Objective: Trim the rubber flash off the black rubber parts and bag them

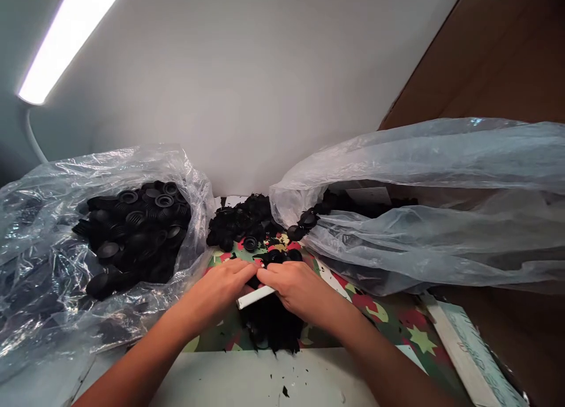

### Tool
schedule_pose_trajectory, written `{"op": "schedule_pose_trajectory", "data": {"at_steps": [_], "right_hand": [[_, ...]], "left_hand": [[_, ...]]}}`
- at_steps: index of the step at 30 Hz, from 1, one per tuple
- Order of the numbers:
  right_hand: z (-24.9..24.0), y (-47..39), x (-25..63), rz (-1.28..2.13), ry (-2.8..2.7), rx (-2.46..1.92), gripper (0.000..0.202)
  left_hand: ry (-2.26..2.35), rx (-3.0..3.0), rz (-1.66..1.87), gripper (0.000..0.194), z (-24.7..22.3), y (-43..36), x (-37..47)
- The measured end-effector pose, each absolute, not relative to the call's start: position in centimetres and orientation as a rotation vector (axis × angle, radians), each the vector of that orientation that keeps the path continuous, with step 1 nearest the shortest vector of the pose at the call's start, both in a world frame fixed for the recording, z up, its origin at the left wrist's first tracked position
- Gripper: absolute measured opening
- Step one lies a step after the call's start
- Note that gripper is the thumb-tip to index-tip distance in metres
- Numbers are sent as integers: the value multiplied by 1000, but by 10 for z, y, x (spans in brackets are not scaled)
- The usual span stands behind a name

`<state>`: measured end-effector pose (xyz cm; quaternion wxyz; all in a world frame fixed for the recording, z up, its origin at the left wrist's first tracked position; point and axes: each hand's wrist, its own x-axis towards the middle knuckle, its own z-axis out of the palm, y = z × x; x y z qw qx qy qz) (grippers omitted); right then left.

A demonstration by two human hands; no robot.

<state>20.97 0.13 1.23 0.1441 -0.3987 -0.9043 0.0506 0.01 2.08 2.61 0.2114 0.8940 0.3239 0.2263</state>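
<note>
My left hand [227, 283] and my right hand [291, 286] meet over the middle of the table. Wrapped in the right hand is a tool with a white handle [255, 297], its working end hidden by my fingers. The left hand's fingers are curled against the right; black material shows between them, but its shape is mostly covered. Below the hands lies a heap of black rubber scraps [273, 324]. Just beyond them, several black rubber parts [278, 256] rest on the patterned cloth [229, 330].
On the left, a clear plastic bag [39, 219] holds ribbed black rubber parts [136, 230]. Another clear bag [441, 236] lies open on the right, near a cardboard wall [498, 66]. More black pieces [241, 219] are piled at the back. A lit lamp [66, 42] hangs upper left.
</note>
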Motion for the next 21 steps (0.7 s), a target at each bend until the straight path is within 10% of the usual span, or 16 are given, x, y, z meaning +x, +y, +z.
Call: {"op": "schedule_pose_trajectory", "data": {"at_steps": [21], "right_hand": [[-7,-20,183,-159,-2143,-835,36]], "left_hand": [[865,902,1299,41,28,28,12]]}}
